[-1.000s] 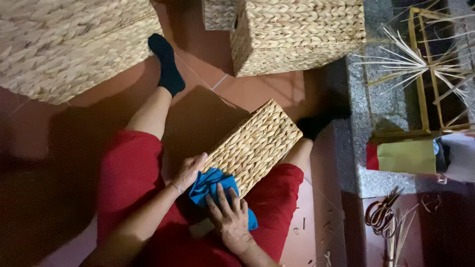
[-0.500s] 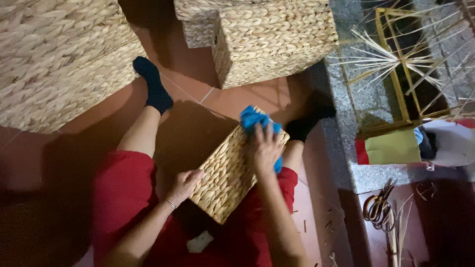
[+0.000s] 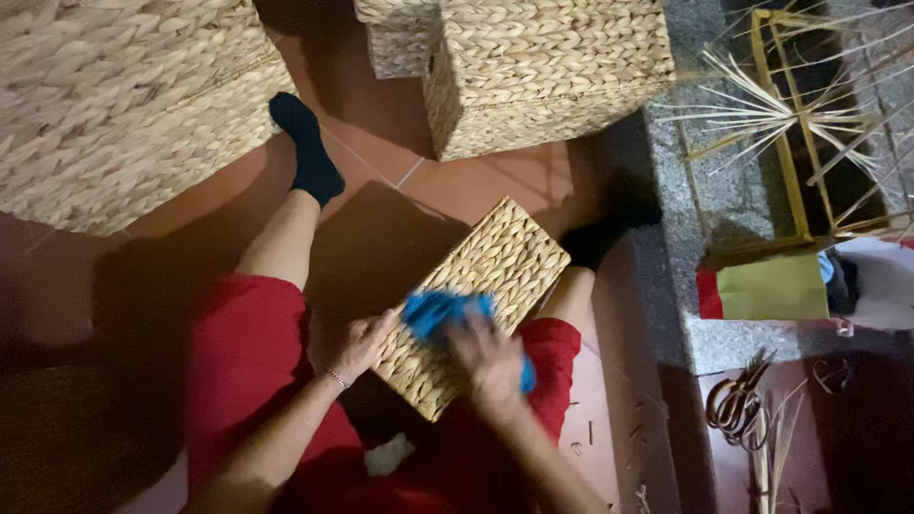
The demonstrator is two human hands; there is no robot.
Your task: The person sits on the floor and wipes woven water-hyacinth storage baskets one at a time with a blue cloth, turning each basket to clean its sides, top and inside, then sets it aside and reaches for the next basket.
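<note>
Left hand [image 3: 367,343] clamped on the woven basket [image 3: 476,305] edge across the lap, right hand [image 3: 490,362] pressing a blue cloth [image 3: 438,312] just beyond its fingers; I'd wipe along the weave with firm, even strokes.

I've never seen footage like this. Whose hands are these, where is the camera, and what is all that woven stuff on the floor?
The camera sits on a person's head, looking down at their lap as they sit on a red tiled floor. Their left hand steadies a small woven basket resting across their legs. Their right hand, blurred by motion, presses a blue cloth onto it. Larger woven baskets stand around, and scissors lie to the right.
</note>
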